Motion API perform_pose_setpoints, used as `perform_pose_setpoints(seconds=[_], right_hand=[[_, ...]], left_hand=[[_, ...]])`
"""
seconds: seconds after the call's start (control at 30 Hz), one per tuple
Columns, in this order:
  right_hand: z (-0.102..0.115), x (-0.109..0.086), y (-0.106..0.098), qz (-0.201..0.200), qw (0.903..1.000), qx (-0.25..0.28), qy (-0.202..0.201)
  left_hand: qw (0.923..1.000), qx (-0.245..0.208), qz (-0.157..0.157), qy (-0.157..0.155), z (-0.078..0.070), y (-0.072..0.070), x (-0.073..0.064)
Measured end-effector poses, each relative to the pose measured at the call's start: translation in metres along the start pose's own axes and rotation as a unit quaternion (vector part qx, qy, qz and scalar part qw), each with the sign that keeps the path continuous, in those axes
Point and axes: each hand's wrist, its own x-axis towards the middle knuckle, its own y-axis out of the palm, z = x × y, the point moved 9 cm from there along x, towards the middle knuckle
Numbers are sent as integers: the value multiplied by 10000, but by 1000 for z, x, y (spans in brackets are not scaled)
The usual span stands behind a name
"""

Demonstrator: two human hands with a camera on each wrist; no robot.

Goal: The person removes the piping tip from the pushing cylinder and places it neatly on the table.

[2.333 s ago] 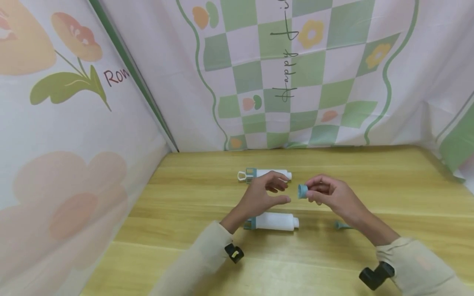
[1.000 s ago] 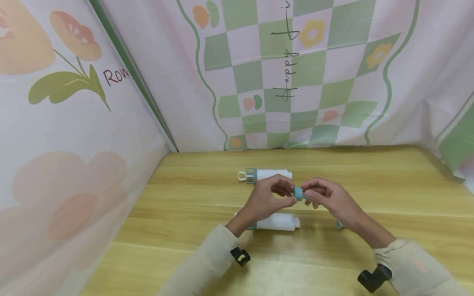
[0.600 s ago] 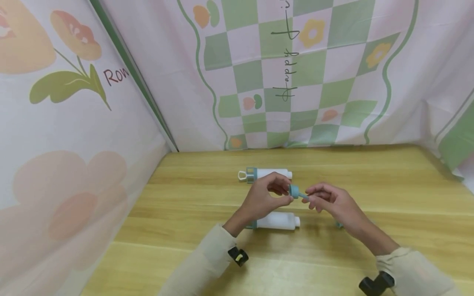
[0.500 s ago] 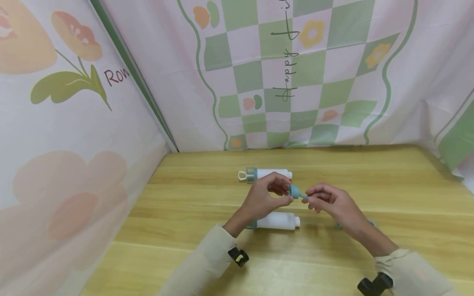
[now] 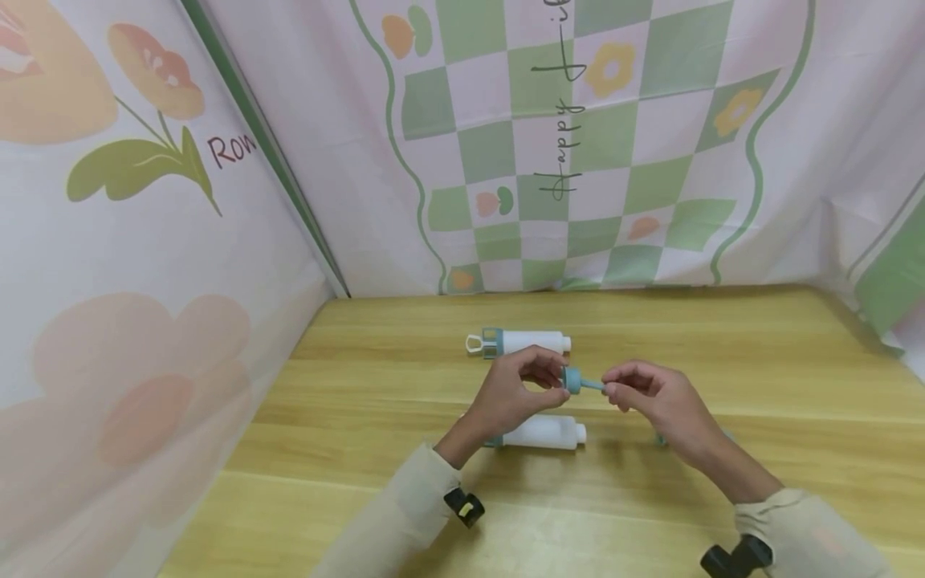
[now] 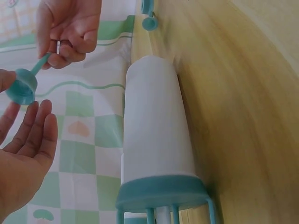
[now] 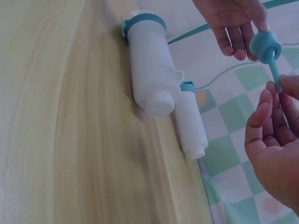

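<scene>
Head view: just below the frame's middle, both hands meet over the wooden counter (image 5: 723, 337) around a small teal nozzle (image 5: 576, 380), a round cap end with a thin stem pointing right. The left hand (image 5: 509, 393) holds the cap end at its curled fingertips; the right hand (image 5: 661, 397) pinches the stem tip. The left wrist view shows the cap at the left edge, thumb on it, the other fingers straight below it. Beneath the hands lies a white tube (image 5: 538, 432) with a teal collar; a second tube (image 5: 516, 343), thinner, lies above it in the frame. Another small teal piece (image 6: 149, 22) sits on the counter beyond the right hand. Against 2.3 s ago, the nozzle was in the right hand alone, the left hand open beside it; now both grip it, stem drawn out rightward
</scene>
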Motion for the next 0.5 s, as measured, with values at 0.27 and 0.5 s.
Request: perform_pose_setpoints(seconds=[0.27, 0.5], right_hand=[[3, 1, -3, -190, 9994, -288, 46], [6, 1, -1, -135, 9997, -176, -109]], left_hand=[[9998, 39, -87, 153, 6, 0, 0], [9995, 212, -33, 223, 6, 3, 1]])
